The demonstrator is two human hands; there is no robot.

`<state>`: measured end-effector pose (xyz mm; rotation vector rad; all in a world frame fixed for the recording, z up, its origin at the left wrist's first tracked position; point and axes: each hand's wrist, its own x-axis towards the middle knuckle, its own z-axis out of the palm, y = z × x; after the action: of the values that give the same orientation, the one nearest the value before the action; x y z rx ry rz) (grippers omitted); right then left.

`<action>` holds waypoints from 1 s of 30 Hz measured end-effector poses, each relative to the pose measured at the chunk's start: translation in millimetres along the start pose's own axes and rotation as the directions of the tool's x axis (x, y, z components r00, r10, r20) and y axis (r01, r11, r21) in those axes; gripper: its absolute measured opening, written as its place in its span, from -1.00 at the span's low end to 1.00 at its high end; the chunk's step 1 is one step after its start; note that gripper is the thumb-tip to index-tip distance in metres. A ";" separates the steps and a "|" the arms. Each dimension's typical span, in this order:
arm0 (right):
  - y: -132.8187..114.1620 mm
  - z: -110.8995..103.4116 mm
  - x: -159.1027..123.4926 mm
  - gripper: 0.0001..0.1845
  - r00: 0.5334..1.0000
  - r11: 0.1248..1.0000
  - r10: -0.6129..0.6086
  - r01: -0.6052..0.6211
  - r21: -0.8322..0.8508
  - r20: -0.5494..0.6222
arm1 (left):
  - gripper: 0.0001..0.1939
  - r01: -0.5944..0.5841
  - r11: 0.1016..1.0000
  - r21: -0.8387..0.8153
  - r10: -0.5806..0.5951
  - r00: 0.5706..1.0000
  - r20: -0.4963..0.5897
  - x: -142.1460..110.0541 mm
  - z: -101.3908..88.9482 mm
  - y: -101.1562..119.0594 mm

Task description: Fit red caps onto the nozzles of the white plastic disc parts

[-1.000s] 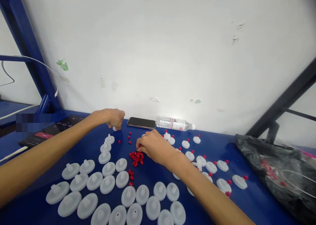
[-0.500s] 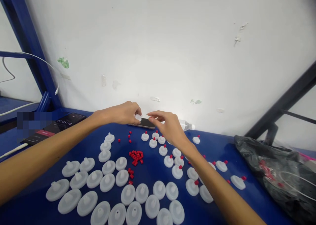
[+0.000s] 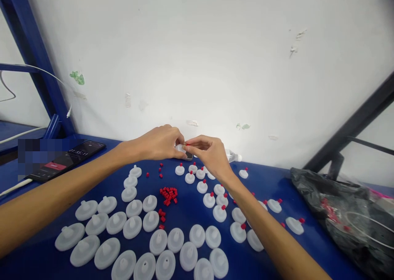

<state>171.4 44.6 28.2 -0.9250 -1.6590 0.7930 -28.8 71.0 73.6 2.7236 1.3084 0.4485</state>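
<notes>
My left hand (image 3: 168,142) pinches a white plastic disc with a stem (image 3: 181,148) above the far side of the blue table. Close against it, my right hand (image 3: 207,151) is closed on a small red cap (image 3: 187,145) at the disc's stem. Whether the cap sits on the stem I cannot tell. Below the hands lies a loose pile of red caps (image 3: 169,194). Many bare white discs (image 3: 107,253) cover the left and front. To the right, several white discs carry red caps (image 3: 219,212), some hidden under my right forearm.
A phone with a running timer (image 3: 70,159) lies at the left, a cable beside it. A second phone (image 3: 188,156) is partly hidden behind my hands, near a clear bottle (image 3: 233,155). At the right is a black plastic bag (image 3: 326,198). A white wall rises behind.
My left hand has moved right with the white disc, meeting my right hand. The gap between them has closed, and the red cap now shows at my right fingertips.
</notes>
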 end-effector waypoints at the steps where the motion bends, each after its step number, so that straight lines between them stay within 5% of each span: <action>1: -1.2 -0.3 0.1 -0.73 1.000 1.000 0.004 -0.004 0.013 0.004 | -0.64 -0.001 1.000 0.005 0.001 1.000 -0.012 0.0 -0.5 0.6; 8: -5.4 -6.3 1.9 -0.60 0.987 0.973 0.139 -0.151 0.173 0.080 | -0.60 -0.064 0.998 0.009 0.065 0.979 -0.192 -0.7 -3.3 2.5; 12: -9.1 -4.0 -1.1 -0.73 0.964 0.941 0.152 -0.208 0.265 0.220 | -0.60 -0.155 0.988 -0.008 0.147 0.951 -0.271 -2.5 0.9 5.4; 17: -13.1 -0.9 -1.0 -0.83 0.957 0.848 0.149 -0.252 0.465 0.248 | -0.67 -0.231 0.973 -0.009 0.212 0.909 -0.359 -2.8 5.6 7.8; 23: -13.8 6.1 -2.2 -0.75 0.960 0.837 0.234 -0.279 0.471 0.153 | -0.79 -0.284 0.959 -0.004 0.261 0.887 -0.382 -3.5 4.3 9.2; 30: -10.3 4.2 -2.9 -0.65 0.970 0.803 0.168 -0.240 0.546 0.178 | -0.74 -0.262 0.965 -0.005 0.245 0.909 -0.338 -6.5 1.1 11.8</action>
<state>165.8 36.8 34.6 -0.6385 -1.3082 1.4246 -23.4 58.6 73.5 2.8757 0.9779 0.9937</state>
